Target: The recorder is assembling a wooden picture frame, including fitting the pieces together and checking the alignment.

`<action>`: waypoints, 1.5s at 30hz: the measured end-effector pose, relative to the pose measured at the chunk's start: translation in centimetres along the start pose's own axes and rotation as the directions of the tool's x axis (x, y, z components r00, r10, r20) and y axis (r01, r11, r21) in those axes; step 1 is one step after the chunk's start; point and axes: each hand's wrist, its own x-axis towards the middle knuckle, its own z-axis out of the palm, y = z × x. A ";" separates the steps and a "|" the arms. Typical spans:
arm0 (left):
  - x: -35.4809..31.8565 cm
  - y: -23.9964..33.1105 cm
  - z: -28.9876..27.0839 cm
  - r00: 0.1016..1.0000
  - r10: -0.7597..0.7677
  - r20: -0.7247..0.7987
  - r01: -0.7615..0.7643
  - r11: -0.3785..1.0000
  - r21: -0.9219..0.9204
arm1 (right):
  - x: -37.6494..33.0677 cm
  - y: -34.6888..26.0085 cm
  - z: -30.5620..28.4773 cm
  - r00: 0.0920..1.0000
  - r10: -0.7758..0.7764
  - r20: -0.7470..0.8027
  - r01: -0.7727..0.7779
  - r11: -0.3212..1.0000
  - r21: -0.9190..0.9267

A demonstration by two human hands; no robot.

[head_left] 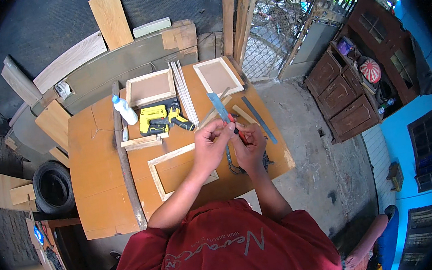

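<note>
A saw point(220, 108) with a grey blade and red grip is held above the middle of the table point(97, 181), blade pointing away from the person. The left hand point(211, 144) and right hand point(248, 143) meet at its grip, fingers of both curled shut around it. Below the hands lies an open wooden frame point(162, 163). Farther back sit a yellow drill point(160, 119), a white bottle point(125, 110) with a blue cap, two panelled frames point(150, 88), a bundle of thin strips point(185, 91) and a metal ruler point(259, 119) near the right edge. The table is an orange board, worn and scratched. It stands on a rough concrete floor point(322, 177), with planks point(111, 18) leaning behind, a tyre point(53, 188) on the left, a mesh gate and a brown cabinet point(344, 98) on the right.
</note>
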 end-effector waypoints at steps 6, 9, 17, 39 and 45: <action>-1.0 -0.8 -0.1 0.988 -0.132 -0.085 0.131 0.991 -0.023 | -1.2 2.3 0.0 1.000 0.028 -0.012 -0.029 0.997 -0.066; -2.3 -3.5 -2.1 0.986 -0.127 -0.111 0.122 0.991 -0.052 | -3.1 4.0 0.8 0.977 0.212 0.018 -0.212 0.977 0.009; -12.5 -10.4 -11.0 0.898 -0.363 -0.247 0.394 0.915 0.088 | -4.1 15.2 1.0 0.887 0.458 -0.057 -0.459 0.888 -0.012; -37.1 -10.0 -16.8 0.137 -0.498 -0.856 0.730 0.636 -0.253 | 12.6 36.0 10.0 0.767 0.604 -0.217 -0.453 0.270 -0.850; -35.5 -11.8 -18.6 0.303 -0.488 -0.819 0.761 0.641 -0.100 | 14.2 35.0 6.8 0.781 0.610 -0.131 -0.444 0.396 -0.804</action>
